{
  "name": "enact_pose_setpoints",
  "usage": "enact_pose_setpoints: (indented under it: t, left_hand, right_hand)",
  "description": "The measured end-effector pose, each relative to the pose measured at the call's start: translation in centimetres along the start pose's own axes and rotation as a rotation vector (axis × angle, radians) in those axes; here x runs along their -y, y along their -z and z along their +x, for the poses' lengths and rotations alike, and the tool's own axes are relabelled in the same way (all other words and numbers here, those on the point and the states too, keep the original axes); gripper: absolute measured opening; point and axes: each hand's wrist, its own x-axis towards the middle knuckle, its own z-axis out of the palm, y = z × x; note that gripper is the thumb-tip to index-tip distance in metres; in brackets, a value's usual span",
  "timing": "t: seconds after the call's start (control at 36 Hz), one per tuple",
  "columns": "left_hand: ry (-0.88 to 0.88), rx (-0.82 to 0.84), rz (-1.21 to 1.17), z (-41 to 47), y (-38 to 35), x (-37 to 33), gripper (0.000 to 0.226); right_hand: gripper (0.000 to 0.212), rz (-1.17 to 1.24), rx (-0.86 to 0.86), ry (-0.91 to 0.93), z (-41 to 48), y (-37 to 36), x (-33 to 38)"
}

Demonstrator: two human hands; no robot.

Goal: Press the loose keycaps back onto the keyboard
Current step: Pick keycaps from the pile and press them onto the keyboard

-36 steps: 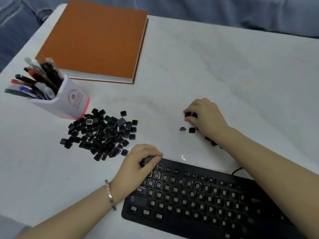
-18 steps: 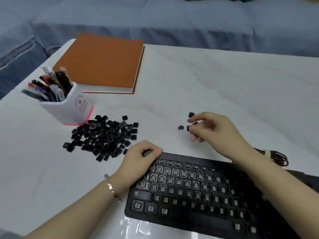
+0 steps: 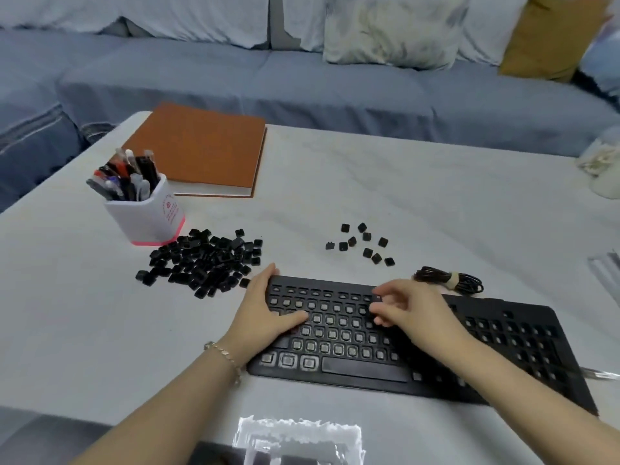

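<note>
Table (image 3: 436,213) carries the keyboard (image 3: 352,367) at its near edge, most sockets bare; pile of keycaps (image 3: 204,263) just left of it, smaller cluster (image 3: 365,245) behind it; your left hand (image 3: 265,310) lies flat, fingers straight, on the keyboard's left end, so brace with it; your right hand (image 3: 412,310) pinches one keycap (image 3: 378,298) in curled fingertips over the upper rows; square it over its socket first, then press straight down with one fingertip, judging by the click

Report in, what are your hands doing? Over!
Left hand flat on left end of black plastic keyboard. Right hand pinching small black keycap over top rows. Most sockets bare; nothing blocking.
</note>
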Motion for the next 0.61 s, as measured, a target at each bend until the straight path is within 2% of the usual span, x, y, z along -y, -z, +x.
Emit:
enact_pose_setpoints:
  t: [0.06,0.19,0.44,0.61]
  left_hand:
    - [-0.063,-0.014,0.111,-0.1,-0.3,0.0,0.101]
    - [-0.088,-0.049,0.133,-0.1,-0.6,0.3,0.108]
    - [-0.112,-0.059,0.124,0.2,-0.5,0.8,0.109]
    - [-0.108,-0.041,0.098,0.2,-0.4,0.8,0.111]
  right_hand:
    - [0.015,-0.104,0.006,0.068,0.4,-1.1,-0.5]
    - [0.023,-0.338,-0.048,0.224,0.8,-3.4,-1.1]
    - [0.026,-0.323,-0.048,0.303,0.8,-4.9,-1.0]
    - [0.023,-0.358,0.017,0.325,0.9,-4.7,-0.9]
